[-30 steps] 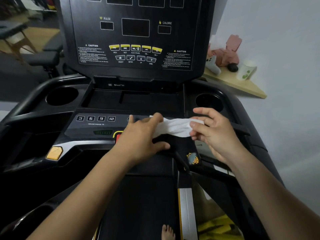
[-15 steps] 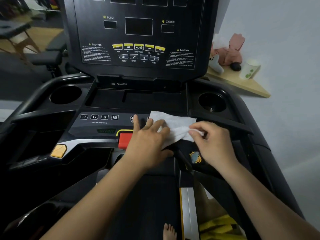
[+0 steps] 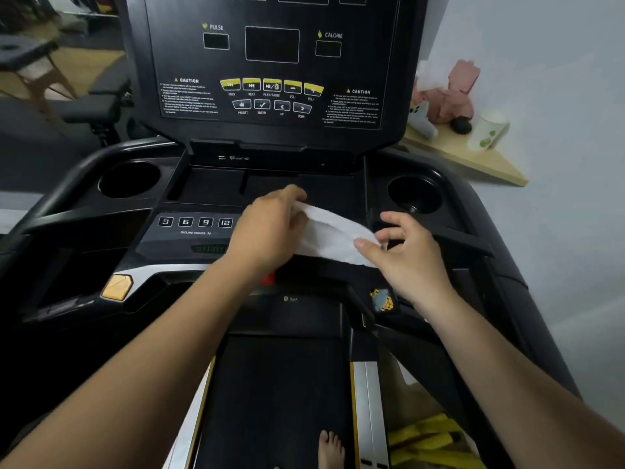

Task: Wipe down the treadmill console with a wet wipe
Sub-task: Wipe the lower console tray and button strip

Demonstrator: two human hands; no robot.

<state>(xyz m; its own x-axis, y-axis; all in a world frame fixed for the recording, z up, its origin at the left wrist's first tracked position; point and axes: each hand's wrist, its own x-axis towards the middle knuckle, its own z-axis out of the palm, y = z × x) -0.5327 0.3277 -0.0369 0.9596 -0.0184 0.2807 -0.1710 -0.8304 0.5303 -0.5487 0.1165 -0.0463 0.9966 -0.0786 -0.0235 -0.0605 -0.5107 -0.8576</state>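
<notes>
The left hand point(image 3: 270, 228) has its fingers closed around the upper end of a white, soft, crumpled wet wipe point(image 3: 333, 236), and the right hand point(image 3: 406, 255) pinches the wipe's lower right corner between thumb and forefinger, its other fingers spread loose. Between them the wipe hangs stretched in a shallow band just above the black plastic treadmill console point(image 3: 203, 184), over the flat tray below the upright display panel point(image 3: 270, 62) and to the right of the row of numbered incline buttons point(image 3: 195, 222). Whether its underside touches the tray I cannot tell.

The likely trouble is pressure on controls: a sweep leftward would drag across the incline buttons, and the red stop button point(image 3: 269, 277) sits just under the left wrist — a firm wipe there could trigger something if the machine is powered, and a dim green readout suggests it is. A wet cloth pressed into button seams could also leave moisture. The right hand's light pinch could let the corner slip and the wipe bunch up.

Half a second earlier the wipe lay flatter on the button strip under the left palm; now it is lifted and pulled taut between both hands, further up the console — the left hand has moved toward the tray.
</notes>
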